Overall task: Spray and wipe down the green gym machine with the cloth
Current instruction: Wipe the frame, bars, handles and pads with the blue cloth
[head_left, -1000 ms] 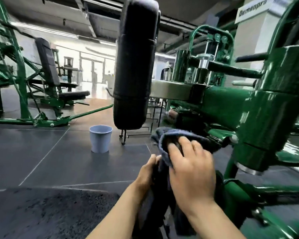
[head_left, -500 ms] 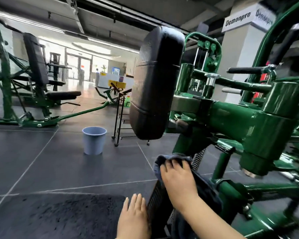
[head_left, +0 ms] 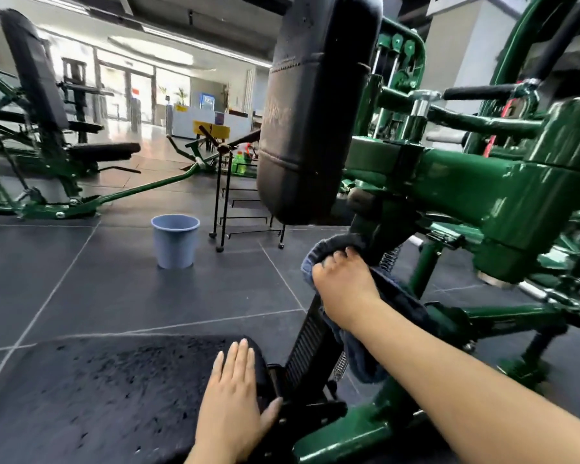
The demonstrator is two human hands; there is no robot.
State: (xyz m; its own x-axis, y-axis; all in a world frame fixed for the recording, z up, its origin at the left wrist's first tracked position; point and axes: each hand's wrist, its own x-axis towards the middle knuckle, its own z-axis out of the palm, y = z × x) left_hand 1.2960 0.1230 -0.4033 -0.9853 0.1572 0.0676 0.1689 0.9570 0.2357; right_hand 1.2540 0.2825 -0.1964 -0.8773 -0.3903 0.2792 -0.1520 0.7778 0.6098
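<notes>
1. Now, from the head view, your right hand [head_left: 344, 288] presses a dark blue cloth [head_left: 387, 298] against the upright post of the green gym machine [head_left: 482, 185], just below the tall black pad [head_left: 315, 105].
2. Its fingers curl over the bunched top of the cloth, gripping it; the rest hangs loose beneath your forearm.
3. Judging by its drape, the cloth is soft and light. Hold it in a wad so it does not catch on the springs nearby.
4. Your left hand [head_left: 233, 401] lies flat and relaxed, fingers straight, on the speckled black seat pad [head_left: 91, 393], holding nothing.
5. A blue bucket [head_left: 175, 241] stands on the floor, well apart.
</notes>
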